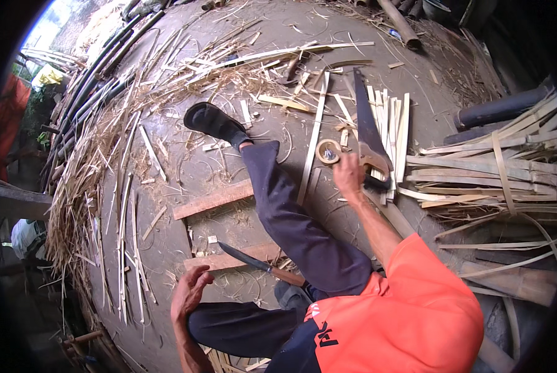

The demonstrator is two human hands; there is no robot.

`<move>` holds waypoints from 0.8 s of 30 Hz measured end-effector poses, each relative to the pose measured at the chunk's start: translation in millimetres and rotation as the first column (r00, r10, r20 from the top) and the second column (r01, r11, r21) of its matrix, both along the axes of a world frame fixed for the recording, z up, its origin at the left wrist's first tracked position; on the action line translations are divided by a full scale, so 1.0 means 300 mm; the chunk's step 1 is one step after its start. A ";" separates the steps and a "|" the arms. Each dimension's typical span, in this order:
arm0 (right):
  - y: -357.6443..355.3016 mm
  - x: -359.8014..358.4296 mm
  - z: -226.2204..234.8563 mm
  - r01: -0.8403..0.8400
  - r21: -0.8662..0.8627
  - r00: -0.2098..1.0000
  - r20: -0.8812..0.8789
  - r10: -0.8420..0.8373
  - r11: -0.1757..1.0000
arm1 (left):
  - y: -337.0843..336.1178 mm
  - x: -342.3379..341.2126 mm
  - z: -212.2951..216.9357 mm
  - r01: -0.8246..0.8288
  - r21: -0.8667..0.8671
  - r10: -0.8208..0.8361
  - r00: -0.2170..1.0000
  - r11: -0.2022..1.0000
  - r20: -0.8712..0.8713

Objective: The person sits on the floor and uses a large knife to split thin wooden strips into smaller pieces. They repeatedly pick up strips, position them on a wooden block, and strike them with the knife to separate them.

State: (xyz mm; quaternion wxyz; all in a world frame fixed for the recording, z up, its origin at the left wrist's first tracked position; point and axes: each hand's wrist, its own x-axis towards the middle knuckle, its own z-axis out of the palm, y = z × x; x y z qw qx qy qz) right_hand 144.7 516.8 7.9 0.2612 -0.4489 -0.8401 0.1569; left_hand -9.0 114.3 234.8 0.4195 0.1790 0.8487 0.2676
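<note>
My right hand (349,174) is at the lower right rim of a small round pale container (320,153) with small dark metal bits, perhaps nails, inside. Its fingers look pressed together; what they hold, if anything, is hidden. Just right of it lies a handsaw (370,127) with a wooden handle, on top of several pale bamboo strips (402,133). Over my bent left knee hangs my left hand (192,289), fingers loosely curved and apart, holding nothing. Between my legs a long dark knife (246,256) with a wooden handle rests across a reddish wooden board (211,258).
Another reddish board (213,200) lies beside my outstretched right leg. A tied bundle of bamboo strips (486,174) is at the right. Shavings and long strips (129,130) pile up on the left, with dark poles (98,81) behind them. A hammer-like tool (292,69) lies farther off.
</note>
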 end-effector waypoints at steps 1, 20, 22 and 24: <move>-0.007 -0.065 -0.086 -0.023 -0.344 1.000 -0.011 0.020 0.939 | 0.025 -0.009 0.001 0.040 0.005 -0.040 0.999 0.999 -0.016; -0.090 -0.269 -0.134 -0.036 -0.624 0.959 0.198 0.203 0.781 | 0.015 0.021 0.065 -0.020 0.015 0.021 0.991 1.000 -0.134; -0.071 -0.264 -0.085 -0.128 -0.597 0.985 0.016 0.171 0.792 | -0.001 0.026 0.065 -0.040 0.061 0.048 0.989 0.997 -0.141; -0.086 -0.223 -0.043 -0.119 -0.459 0.953 -0.300 -0.028 0.880 | -0.005 0.035 0.052 -0.018 0.067 0.027 0.989 0.998 -0.145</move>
